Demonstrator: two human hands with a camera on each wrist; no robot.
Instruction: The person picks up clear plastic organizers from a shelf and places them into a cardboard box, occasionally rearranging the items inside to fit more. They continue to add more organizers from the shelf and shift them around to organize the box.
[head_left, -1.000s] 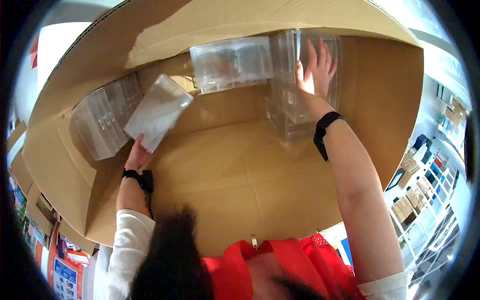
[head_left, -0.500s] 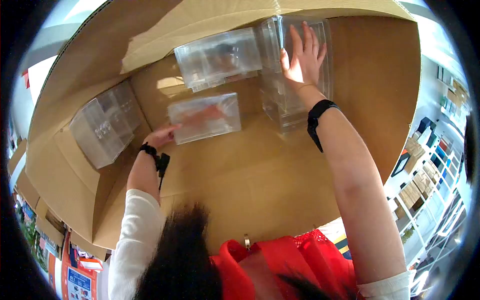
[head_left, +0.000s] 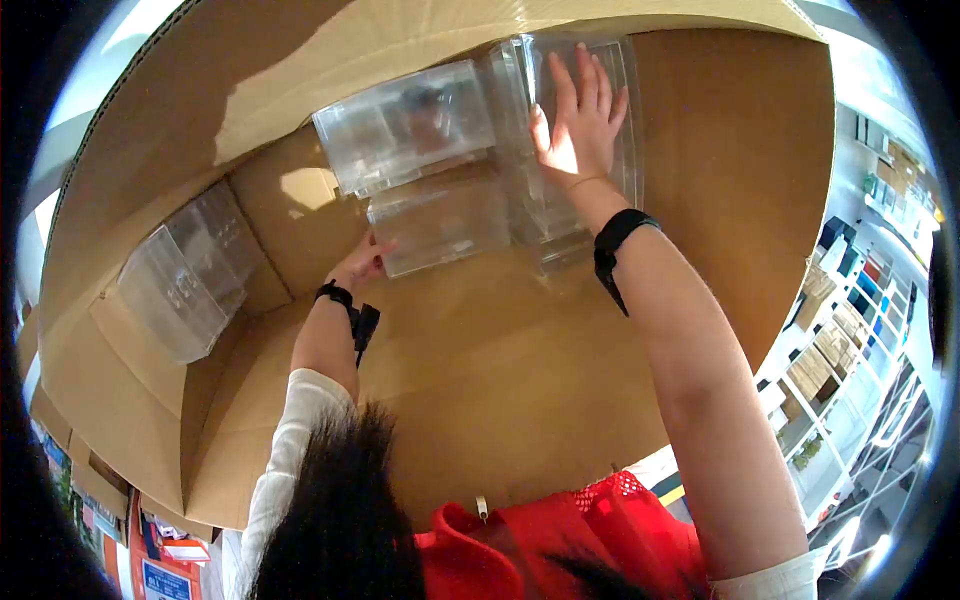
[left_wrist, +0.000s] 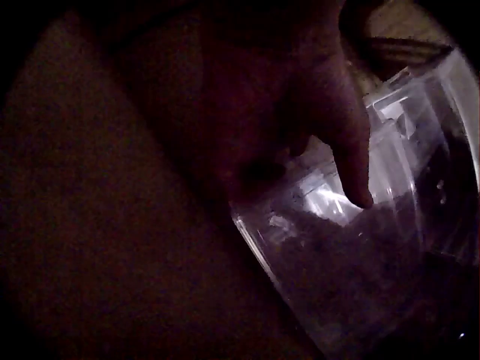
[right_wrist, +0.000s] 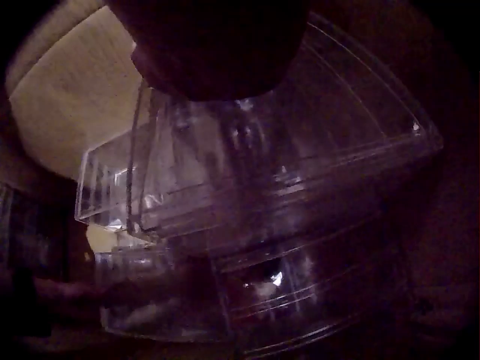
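Observation:
Inside a large cardboard box, my left hand (head_left: 362, 262) grips the left end of a clear plastic box (head_left: 440, 228). In the left wrist view the thumb (left_wrist: 352, 172) lies along that clear box's face; the other fingers are mostly hidden. The held box sits just below another clear plastic box (head_left: 405, 125) in the head view, its right end close against a stack of clear boxes (head_left: 560, 215). My right hand (head_left: 580, 125) rests on top of this stack with fingers straight and spread. In the right wrist view the stack (right_wrist: 300, 195) shows several stepped rims.
The cardboard box (head_left: 735, 180) surrounds both hands with high walls. More clear plastic boxes (head_left: 190, 275) lean along its left side. Its bare floor (head_left: 470, 390) lies between the arms and the person's red garment (head_left: 570, 540). Shelving (head_left: 850, 380) stands outside on the right.
My left hand has carried the clear box from the left side rightward, turning it level, up beside the stack. The right hand has stayed on the stack while the view shifted.

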